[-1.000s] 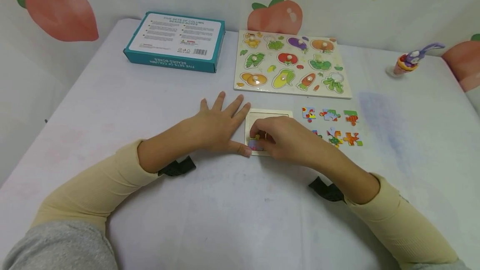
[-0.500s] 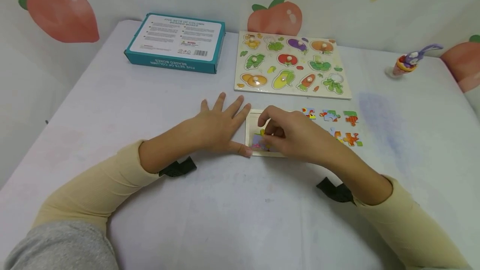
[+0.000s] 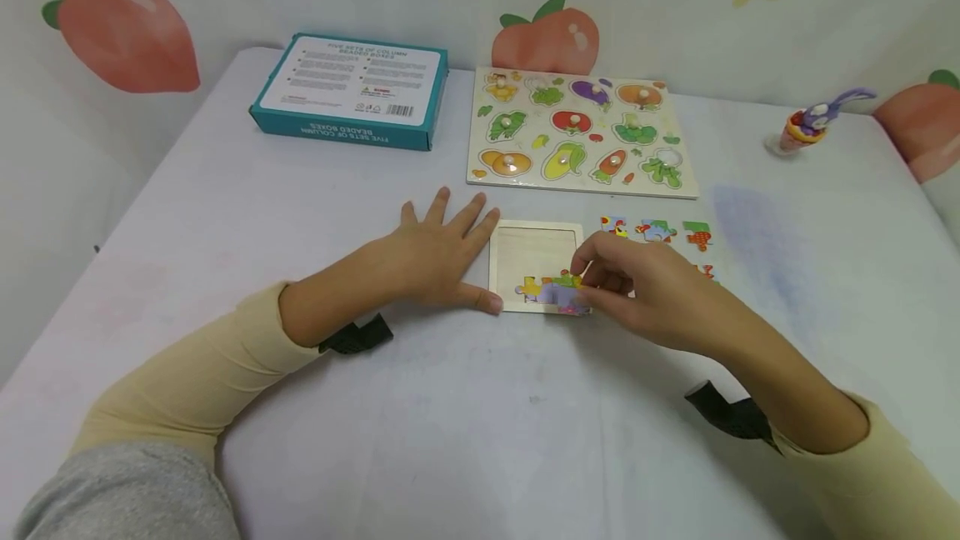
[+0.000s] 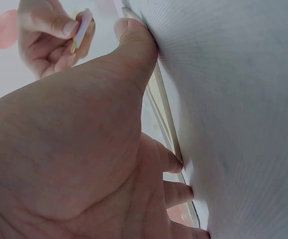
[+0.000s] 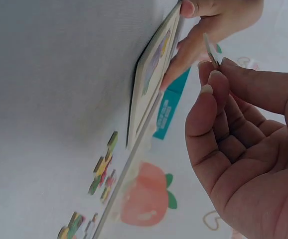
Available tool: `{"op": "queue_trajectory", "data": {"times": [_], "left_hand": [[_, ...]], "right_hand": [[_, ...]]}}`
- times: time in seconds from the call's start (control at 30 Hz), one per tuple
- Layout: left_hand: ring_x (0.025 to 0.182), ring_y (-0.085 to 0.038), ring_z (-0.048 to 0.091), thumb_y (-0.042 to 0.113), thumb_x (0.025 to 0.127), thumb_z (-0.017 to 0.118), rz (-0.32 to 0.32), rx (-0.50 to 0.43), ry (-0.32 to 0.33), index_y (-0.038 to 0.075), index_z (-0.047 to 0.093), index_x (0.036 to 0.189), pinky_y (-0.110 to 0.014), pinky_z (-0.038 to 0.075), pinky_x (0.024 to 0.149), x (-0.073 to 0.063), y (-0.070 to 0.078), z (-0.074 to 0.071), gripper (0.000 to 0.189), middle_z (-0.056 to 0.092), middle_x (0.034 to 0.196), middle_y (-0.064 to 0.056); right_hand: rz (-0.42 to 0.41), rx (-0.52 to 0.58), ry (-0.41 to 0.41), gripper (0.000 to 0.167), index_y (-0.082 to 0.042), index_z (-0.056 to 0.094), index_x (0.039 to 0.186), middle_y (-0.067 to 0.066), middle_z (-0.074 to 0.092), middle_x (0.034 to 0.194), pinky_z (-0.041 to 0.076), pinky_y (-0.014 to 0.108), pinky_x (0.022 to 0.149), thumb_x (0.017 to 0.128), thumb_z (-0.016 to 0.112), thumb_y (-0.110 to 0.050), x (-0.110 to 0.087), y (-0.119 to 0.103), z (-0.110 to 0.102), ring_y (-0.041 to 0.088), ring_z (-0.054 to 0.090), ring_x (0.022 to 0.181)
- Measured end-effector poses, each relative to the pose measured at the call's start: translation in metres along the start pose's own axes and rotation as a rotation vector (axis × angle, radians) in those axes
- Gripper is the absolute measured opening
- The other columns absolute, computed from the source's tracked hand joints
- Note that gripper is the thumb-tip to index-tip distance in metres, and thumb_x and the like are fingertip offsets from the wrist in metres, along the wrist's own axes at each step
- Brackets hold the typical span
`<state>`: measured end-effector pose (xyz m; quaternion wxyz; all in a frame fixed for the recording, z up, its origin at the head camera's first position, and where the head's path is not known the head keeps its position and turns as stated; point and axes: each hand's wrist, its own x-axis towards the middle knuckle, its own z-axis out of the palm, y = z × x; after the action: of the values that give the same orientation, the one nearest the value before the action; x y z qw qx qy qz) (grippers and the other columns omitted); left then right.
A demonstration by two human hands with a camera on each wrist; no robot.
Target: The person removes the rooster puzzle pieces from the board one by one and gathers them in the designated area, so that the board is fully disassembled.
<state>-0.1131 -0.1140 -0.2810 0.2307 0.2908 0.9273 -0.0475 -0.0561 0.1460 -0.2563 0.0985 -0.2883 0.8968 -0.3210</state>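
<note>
My left hand (image 3: 438, 261) lies palm down with fingers spread, its thumb and index finger touching the left side of a small square wooden puzzle tray (image 3: 528, 250). Between thumb and fingers my right hand (image 3: 656, 288) pinches a jigsaw piece (image 3: 567, 297), purple with green and yellow, over the tray's lower right part. The right wrist view has this jigsaw piece (image 5: 211, 51) edge-on, lifted clear of the tray (image 5: 139, 117). A yellow and purple jigsaw piece (image 3: 532, 288) lies inside the tray, partly covered by the held one.
Several loose jigsaw pieces (image 3: 656, 230) lie right of the tray, some hidden by the right hand. Behind stand a vegetable peg puzzle board (image 3: 540, 140) and a teal box (image 3: 345, 90). A small ice-cream-shaped toy (image 3: 802, 130) is at the far right.
My right hand has moved right across the tray from its lower left corner, and the pinched jigsaw piece is now over the right part. The left hand has stayed in place.
</note>
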Motion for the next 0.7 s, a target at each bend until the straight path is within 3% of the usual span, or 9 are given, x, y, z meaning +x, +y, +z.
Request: {"op": "queue_trajectory", "data": {"times": [0.43, 0.7], "left_hand": [[0.146, -0.055, 0.000, 0.087, 0.079, 0.047, 0.007, 0.004, 0.007, 0.014, 0.004, 0.163, -0.078, 0.018, 0.104, 0.000, 0.001, 0.000, 0.119, -0.002, 0.167, -0.015], [0.146, -0.055, 0.000, 0.087, 0.079, 0.047, 0.005, 0.010, 0.007, 0.013, 0.005, 0.163, -0.078, 0.018, 0.104, -0.001, 0.001, 0.000, 0.119, -0.002, 0.167, -0.015]], "right_hand": [[0.025, -0.033, -0.014, 0.027, -0.016, 0.063, 0.102, -0.014, 0.066, 0.084, 0.051, 0.025, 0.066, 0.086, 0.078, -0.001, -0.034, 0.019, -0.010, 0.003, 0.062, 0.075], [0.076, -0.025, -0.076, 0.026, -0.014, 0.063, 0.102, -0.015, 0.065, 0.080, 0.051, 0.026, 0.065, 0.086, 0.078, -0.002, -0.040, 0.031, -0.011, 0.004, 0.062, 0.073]]}}
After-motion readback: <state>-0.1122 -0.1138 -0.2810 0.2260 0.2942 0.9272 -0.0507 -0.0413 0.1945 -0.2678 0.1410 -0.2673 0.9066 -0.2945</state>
